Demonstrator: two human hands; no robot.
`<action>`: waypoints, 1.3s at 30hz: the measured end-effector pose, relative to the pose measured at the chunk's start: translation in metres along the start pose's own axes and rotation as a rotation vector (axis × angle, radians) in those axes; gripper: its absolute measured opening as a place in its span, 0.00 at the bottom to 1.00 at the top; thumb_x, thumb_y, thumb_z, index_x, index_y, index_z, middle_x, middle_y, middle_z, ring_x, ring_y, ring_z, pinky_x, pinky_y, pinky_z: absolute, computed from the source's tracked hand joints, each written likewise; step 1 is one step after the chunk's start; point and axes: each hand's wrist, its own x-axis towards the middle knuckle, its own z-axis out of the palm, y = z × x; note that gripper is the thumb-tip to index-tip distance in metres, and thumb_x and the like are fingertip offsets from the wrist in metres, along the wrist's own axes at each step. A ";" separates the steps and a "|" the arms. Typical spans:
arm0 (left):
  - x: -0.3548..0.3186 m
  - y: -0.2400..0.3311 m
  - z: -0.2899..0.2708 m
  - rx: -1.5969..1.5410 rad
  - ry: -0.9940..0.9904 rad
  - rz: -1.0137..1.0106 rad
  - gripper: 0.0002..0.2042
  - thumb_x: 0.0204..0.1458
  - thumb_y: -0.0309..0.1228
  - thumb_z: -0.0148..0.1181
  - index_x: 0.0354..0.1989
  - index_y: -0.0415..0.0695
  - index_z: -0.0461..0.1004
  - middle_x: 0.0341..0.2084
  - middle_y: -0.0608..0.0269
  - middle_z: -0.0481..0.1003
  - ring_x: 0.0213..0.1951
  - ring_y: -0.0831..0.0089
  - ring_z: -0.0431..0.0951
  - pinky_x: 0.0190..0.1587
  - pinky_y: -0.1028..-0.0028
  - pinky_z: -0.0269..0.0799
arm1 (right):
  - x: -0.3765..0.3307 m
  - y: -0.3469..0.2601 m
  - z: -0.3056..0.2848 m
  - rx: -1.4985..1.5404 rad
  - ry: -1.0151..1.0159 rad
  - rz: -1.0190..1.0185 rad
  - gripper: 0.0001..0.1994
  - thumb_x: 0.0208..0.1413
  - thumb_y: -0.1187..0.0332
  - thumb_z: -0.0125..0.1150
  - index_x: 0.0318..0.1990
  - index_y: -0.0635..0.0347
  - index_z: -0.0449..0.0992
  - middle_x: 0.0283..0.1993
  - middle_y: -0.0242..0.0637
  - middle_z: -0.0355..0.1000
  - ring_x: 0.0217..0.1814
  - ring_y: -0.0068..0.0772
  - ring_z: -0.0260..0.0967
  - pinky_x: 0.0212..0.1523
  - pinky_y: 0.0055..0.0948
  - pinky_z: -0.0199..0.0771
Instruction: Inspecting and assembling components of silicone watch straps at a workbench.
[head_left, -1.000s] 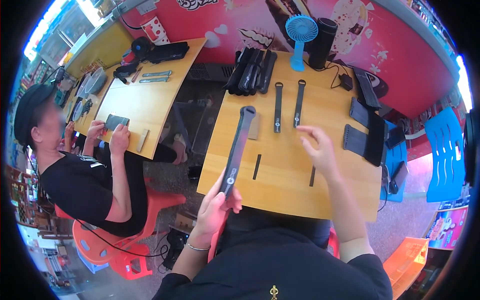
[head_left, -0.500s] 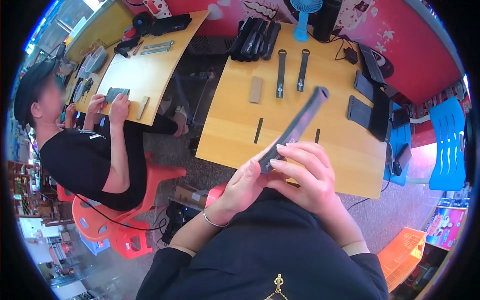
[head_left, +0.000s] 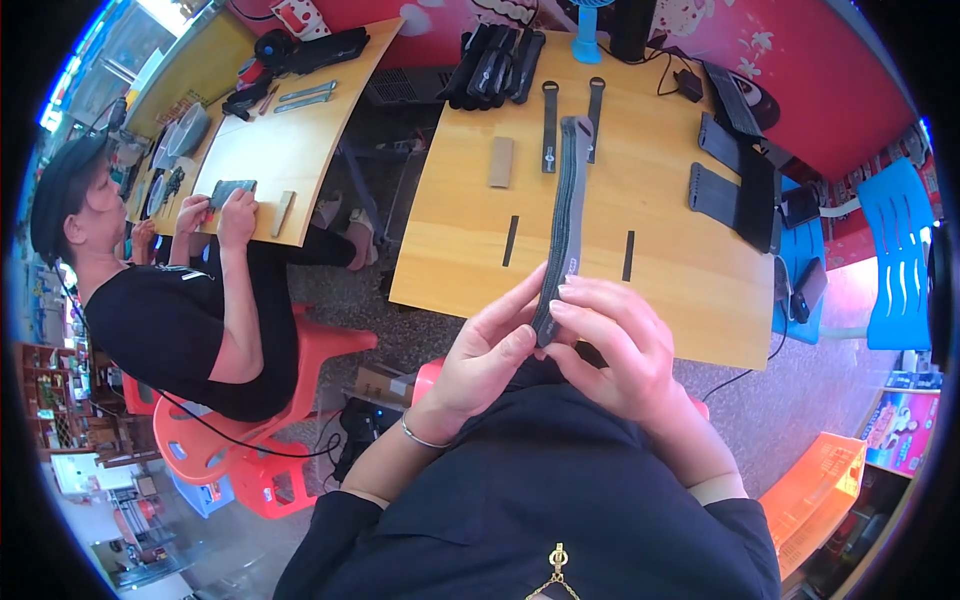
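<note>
A stack of dark grey straps (head_left: 566, 215), its layers showing along one long edge, stands between my hands and points away over the table. My left hand (head_left: 485, 362) closes on its lower end, thumb in front. On the other side, my right hand (head_left: 622, 345) pinches the same end with bent fingers. Past the stack lie two separate grey straps with a ring-like end, one strap (head_left: 550, 130) in plain sight and another strap (head_left: 597, 100) partly covered by the stack. A brown rectangular piece (head_left: 501, 162) rests left of them.
Two thin dark strips (head_left: 511, 241) (head_left: 628, 256) mark the wooden table (head_left: 450, 240). Bundled black straps (head_left: 490, 68) and a blue fan (head_left: 587, 35) are at the back. Black ribbed pieces (head_left: 714, 195) lie right. A seated person (head_left: 165, 310) works at the left table.
The strap stack's far end has swung left, and its layered edge has turned into sight. Both hands keep hold of the near end. The whole view has shifted slightly.
</note>
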 end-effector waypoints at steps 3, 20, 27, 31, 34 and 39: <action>-0.002 0.000 -0.003 0.023 0.020 0.018 0.30 0.60 0.27 0.52 0.68 0.41 0.48 0.49 0.58 0.72 0.47 0.74 0.74 0.49 0.76 0.69 | -0.002 -0.002 0.002 0.046 0.021 0.017 0.21 0.38 0.79 0.67 0.45 0.63 0.75 0.44 0.42 0.73 0.49 0.45 0.73 0.48 0.35 0.76; -0.006 -0.002 -0.010 -0.136 0.162 0.093 0.09 0.57 0.21 0.55 0.42 0.44 0.63 0.41 0.59 0.74 0.44 0.75 0.74 0.50 0.71 0.71 | 0.007 0.008 0.014 -0.025 -0.101 -0.113 0.25 0.42 0.78 0.61 0.53 0.63 0.72 0.48 0.44 0.74 0.50 0.42 0.74 0.46 0.32 0.79; -0.007 0.004 -0.009 -0.101 0.244 0.065 0.09 0.56 0.20 0.55 0.41 0.44 0.63 0.40 0.60 0.75 0.42 0.75 0.75 0.48 0.71 0.72 | 0.010 0.013 0.016 0.006 -0.152 -0.134 0.23 0.45 0.75 0.60 0.53 0.63 0.72 0.48 0.44 0.74 0.50 0.42 0.74 0.45 0.32 0.79; -0.006 0.003 -0.008 -0.079 0.306 0.072 0.09 0.56 0.20 0.55 0.40 0.43 0.63 0.39 0.59 0.75 0.42 0.75 0.76 0.48 0.71 0.73 | 0.009 0.017 0.021 0.034 -0.131 -0.137 0.21 0.47 0.74 0.58 0.52 0.63 0.72 0.47 0.43 0.75 0.50 0.42 0.75 0.45 0.32 0.79; -0.005 -0.001 -0.009 -0.075 0.290 0.073 0.08 0.56 0.20 0.55 0.40 0.43 0.63 0.39 0.58 0.75 0.42 0.74 0.76 0.48 0.70 0.73 | 0.009 0.018 0.020 0.081 -0.153 -0.094 0.20 0.48 0.75 0.58 0.52 0.64 0.71 0.45 0.43 0.75 0.48 0.41 0.75 0.44 0.31 0.79; -0.009 0.005 -0.006 -0.111 0.261 0.075 0.08 0.57 0.20 0.54 0.39 0.42 0.62 0.41 0.55 0.74 0.45 0.70 0.76 0.49 0.70 0.73 | 0.012 0.021 0.022 0.178 -0.142 -0.046 0.21 0.47 0.76 0.62 0.52 0.62 0.71 0.46 0.42 0.75 0.44 0.38 0.76 0.41 0.30 0.78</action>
